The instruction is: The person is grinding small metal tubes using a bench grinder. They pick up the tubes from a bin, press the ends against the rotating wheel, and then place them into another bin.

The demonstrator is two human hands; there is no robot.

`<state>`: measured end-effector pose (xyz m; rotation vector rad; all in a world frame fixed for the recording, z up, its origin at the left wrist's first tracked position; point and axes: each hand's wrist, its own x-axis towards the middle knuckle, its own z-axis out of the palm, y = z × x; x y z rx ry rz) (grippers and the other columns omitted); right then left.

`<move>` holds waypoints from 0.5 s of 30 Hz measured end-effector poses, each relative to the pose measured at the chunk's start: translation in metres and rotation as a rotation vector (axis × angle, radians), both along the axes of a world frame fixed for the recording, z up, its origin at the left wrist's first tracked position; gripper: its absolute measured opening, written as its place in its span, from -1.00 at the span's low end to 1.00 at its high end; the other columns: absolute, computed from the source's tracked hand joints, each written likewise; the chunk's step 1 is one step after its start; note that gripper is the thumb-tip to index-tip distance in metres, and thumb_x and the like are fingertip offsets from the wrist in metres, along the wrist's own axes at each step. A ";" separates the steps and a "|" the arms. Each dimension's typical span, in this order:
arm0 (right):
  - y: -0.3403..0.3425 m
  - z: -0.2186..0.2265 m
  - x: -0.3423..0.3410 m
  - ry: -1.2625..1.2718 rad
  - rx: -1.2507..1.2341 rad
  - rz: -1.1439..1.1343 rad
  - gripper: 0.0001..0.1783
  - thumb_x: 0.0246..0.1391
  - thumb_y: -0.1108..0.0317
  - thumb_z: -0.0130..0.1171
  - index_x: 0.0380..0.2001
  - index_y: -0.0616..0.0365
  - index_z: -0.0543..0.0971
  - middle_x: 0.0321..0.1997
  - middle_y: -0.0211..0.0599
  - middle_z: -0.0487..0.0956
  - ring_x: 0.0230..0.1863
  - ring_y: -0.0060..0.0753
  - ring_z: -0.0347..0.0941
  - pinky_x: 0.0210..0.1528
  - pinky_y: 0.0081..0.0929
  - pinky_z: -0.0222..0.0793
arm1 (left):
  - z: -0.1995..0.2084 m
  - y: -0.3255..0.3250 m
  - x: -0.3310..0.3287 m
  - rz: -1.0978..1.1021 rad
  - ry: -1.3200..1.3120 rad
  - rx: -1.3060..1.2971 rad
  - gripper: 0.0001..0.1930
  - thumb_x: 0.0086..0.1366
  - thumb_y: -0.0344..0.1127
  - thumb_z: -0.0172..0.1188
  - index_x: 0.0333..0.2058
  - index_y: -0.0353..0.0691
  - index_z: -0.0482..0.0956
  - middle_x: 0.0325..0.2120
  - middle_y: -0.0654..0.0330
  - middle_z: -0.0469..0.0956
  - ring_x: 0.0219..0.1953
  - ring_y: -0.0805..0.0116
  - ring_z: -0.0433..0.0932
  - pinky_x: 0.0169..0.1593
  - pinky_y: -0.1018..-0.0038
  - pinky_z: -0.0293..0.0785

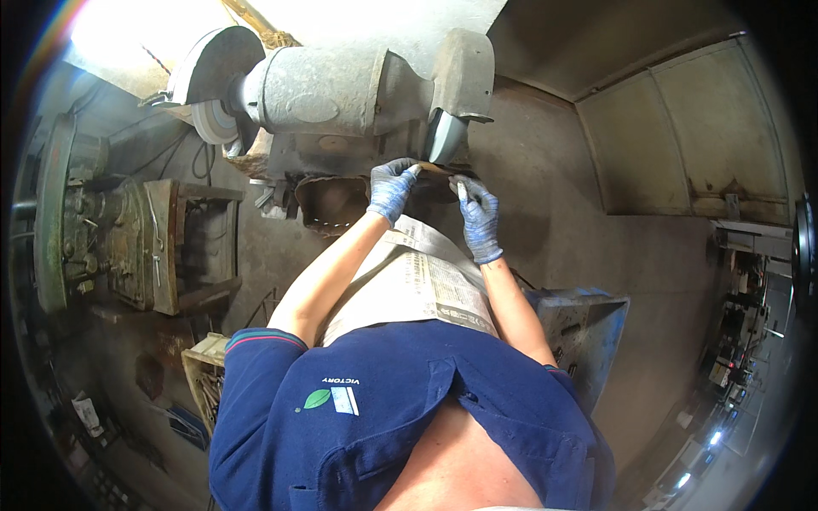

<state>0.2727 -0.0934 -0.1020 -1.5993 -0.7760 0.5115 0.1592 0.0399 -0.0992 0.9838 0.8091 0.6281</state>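
the left hand [392, 189] pinches 1 end of a thin brownish piece [436, 169] and the right hand [479, 217] grips the opposite end, so it spans between them at the lower edge of the right wheel [446, 138] on the bench grinder [319, 91]. the 2-ended hold likely leaves the gloved fingers to either side and steadies the angle. whether piece and wheel touch is too small to tell. a printed sheet [417, 272] covers the lap, presumably against dust.

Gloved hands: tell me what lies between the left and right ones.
In the head view, a thin brownish strip lies between the left hand and right hand, near the right grinding wheel.
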 end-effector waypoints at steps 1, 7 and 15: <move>0.003 -0.002 -0.002 0.024 0.010 0.007 -0.79 0.14 0.46 0.04 -0.18 0.33 0.54 -0.17 -0.19 0.56 -0.14 -0.39 0.50 0.02 -0.46 0.40 | -0.011 0.006 -0.003 -0.003 0.065 0.046 -0.90 0.17 -0.48 0.17 -0.35 -0.38 0.59 -0.48 0.21 0.59 -0.49 0.53 0.51 -0.38 0.62 0.46; 0.019 -0.005 -0.015 0.124 0.050 0.054 -0.77 0.15 0.45 0.04 -0.16 0.35 0.53 -0.16 -0.15 0.56 -0.13 -0.39 0.50 0.03 -0.44 0.40 | 0.013 0.014 -0.022 0.033 0.086 -0.072 -0.88 0.18 -0.48 0.16 -0.33 -0.41 0.58 -0.48 0.23 0.58 -0.47 0.56 0.50 -0.39 0.61 0.47; -0.001 0.002 0.008 0.232 0.025 -0.041 -0.82 0.12 0.42 0.10 -0.29 0.32 0.58 -0.30 -0.31 0.58 -0.26 -0.53 0.48 -0.12 -0.56 0.41 | 0.000 0.001 0.012 -0.037 0.009 -0.052 -0.91 0.17 -0.50 0.16 -0.37 -0.40 0.58 -0.51 0.21 0.58 -0.52 0.52 0.50 -0.39 0.59 0.48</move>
